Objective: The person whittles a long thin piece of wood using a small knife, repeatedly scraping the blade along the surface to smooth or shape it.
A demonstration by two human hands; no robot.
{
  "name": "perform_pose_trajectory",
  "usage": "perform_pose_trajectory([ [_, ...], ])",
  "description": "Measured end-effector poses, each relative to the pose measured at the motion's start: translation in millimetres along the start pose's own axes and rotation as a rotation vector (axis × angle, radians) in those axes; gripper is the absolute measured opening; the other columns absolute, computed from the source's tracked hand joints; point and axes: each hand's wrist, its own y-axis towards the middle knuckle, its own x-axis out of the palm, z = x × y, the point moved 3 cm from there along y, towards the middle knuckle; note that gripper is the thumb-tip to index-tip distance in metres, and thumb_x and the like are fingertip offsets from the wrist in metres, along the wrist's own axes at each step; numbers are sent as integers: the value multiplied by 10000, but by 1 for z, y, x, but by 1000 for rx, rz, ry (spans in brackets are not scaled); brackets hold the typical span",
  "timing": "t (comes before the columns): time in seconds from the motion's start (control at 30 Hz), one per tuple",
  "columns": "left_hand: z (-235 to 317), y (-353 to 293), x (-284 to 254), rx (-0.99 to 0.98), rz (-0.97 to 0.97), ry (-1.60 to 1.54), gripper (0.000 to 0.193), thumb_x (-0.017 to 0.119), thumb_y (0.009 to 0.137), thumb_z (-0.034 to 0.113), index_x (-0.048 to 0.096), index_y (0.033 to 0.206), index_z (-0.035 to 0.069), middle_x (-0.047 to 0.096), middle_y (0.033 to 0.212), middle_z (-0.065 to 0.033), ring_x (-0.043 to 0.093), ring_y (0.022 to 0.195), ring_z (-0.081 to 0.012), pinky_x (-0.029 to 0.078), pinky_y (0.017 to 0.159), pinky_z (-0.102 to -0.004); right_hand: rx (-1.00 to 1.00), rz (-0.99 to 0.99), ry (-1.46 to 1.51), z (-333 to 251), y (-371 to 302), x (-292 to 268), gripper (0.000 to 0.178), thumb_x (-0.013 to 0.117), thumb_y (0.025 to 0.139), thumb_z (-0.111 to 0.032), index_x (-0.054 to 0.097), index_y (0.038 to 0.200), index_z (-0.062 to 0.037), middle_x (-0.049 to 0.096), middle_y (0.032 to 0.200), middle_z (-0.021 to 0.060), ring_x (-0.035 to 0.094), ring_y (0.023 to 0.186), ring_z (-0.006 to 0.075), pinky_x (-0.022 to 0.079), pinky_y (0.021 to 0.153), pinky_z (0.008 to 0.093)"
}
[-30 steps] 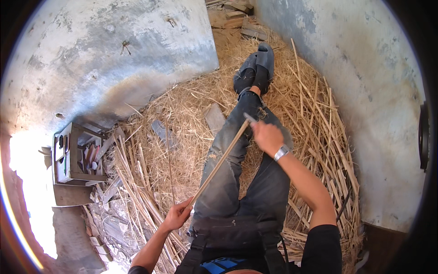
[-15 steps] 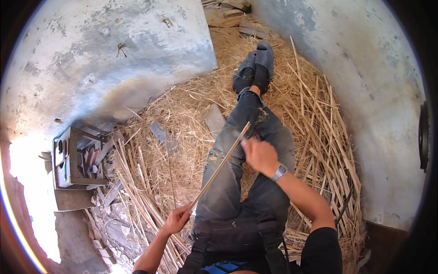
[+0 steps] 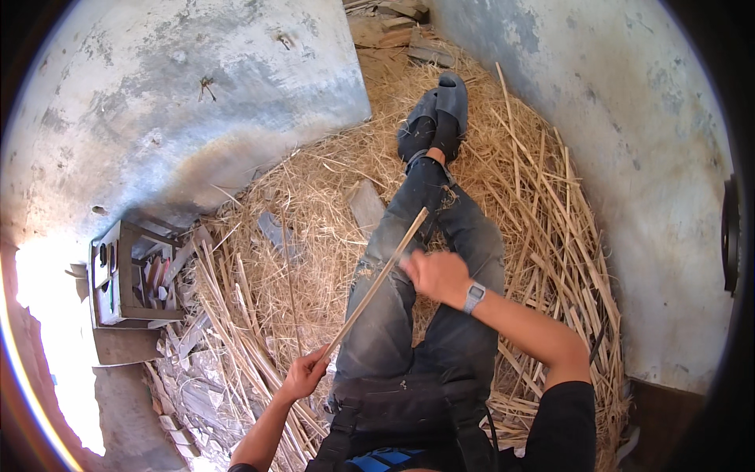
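A long pale bamboo strip slants across my thighs, its far tip above my knees. My left hand is closed round the strip's near end, beside my left hip. Over my lap, my right hand is curled shut next to the strip's upper half. At its fingertips a small greyish shape touches or nearly touches the strip; motion blur hides what it is. A grey watch sits on my right wrist.
Curly shavings cover the floor around my outstretched, crossed legs. Many loose strips lie along the right wall, more to my left. A small wooden cabinet holding odds and ends stands at the left. Worn plaster walls rise on both sides.
My right hand has moved a little left and down along the strip, toward my body. My left hand keeps its hold, and the strip has barely shifted.
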Motion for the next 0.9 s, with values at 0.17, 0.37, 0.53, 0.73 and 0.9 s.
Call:
perform_pose_trajectory([
  [0.17, 16, -7, 10, 238, 196, 253, 447, 602, 1000, 24, 601, 1447, 8, 605, 688, -122, 606, 629, -141, 512, 618, -348, 39, 64, -22, 18, 14, -5, 524, 459, 1083, -483, 614, 809, -65, 640, 577, 190, 655, 505, 384, 511, 451, 507],
  [0.37, 25, -9, 19, 278, 228, 355, 487, 600, 949, -3, 622, 1431, 60, 646, 738, -235, 686, 647, -368, 532, 630, -440, 153, 160, -41, 29, 13, -11, 519, 459, 1083, -474, 624, 826, -55, 645, 591, 202, 649, 505, 400, 513, 459, 516],
  [0.53, 16, -8, 20, 249, 228, 374, 528, 595, 927, -7, 611, 1447, 82, 650, 757, -237, 672, 659, -406, 532, 647, -478, 19, -45, 2, -8, -7, 0, 482, 450, 1089, -452, 620, 833, -81, 636, 591, 201, 643, 522, 419, 496, 470, 551],
  [0.73, 26, -2, 20, 292, 225, 346, 538, 594, 919, -9, 613, 1448, 90, 659, 778, -236, 670, 668, -413, 532, 651, -482, 94, 123, -67, 49, 14, -8, 509, 479, 1072, -504, 593, 843, -65, 602, 529, 171, 631, 458, 380, 494, 425, 513],
  [0.9, 10, -6, 18, 301, 266, 366, 520, 597, 925, -8, 622, 1435, 84, 654, 764, -232, 673, 665, -404, 530, 641, -477, -24, 15, -75, 7, -4, 0, 487, 486, 1068, -484, 657, 893, -63, 645, 600, 189, 667, 542, 390, 533, 518, 530],
])
